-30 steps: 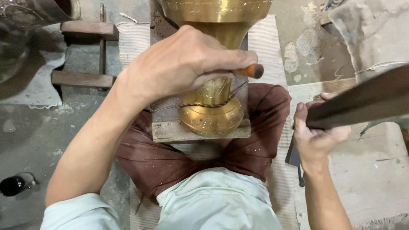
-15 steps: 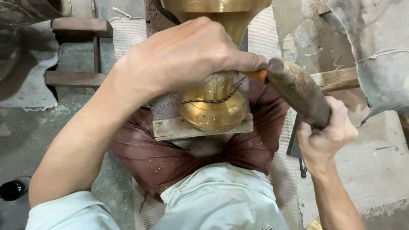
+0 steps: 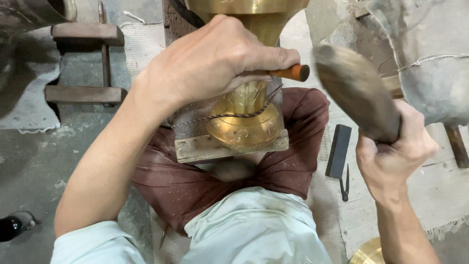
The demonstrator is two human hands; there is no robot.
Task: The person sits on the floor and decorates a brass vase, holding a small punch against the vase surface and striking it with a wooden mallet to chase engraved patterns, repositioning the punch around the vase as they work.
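Here, starting at the far left, a dark bottle (image 3: 10, 227) lies on the concrete floor (image 3: 29, 161), and beyond it a small wooden stool frame (image 3: 84, 63) stands well apart from our work. Our left hand (image 3: 215, 63) comes next, its grip fully closed around a chisel with an orange handle (image 3: 291, 72), the handle end poking out past the thumb; the tip is hidden under the hand, so we cannot tell exactly where it meets the metal. Beneath that hand the engraved brass vessel (image 3: 244, 122) sits upright on a wooden block (image 3: 195, 149) resting on our crossed legs, with a thin twisted cord (image 3: 254, 110) running across its rounded base. To the right, a dark sharpening stone (image 3: 338, 150) and a small black pointed tool (image 3: 345, 183) lie on the mat just beside our knee. Farthest right, our right hand (image 3: 395, 154) is clenched tight on a thick wooden mallet (image 3: 356, 90), raised and tilted toward the chisel handle but apart from it. We judge this to be the engraving stroke in hand: the next move calls for a short, square blow on the handle end, with the left hand holding the chisel steady.
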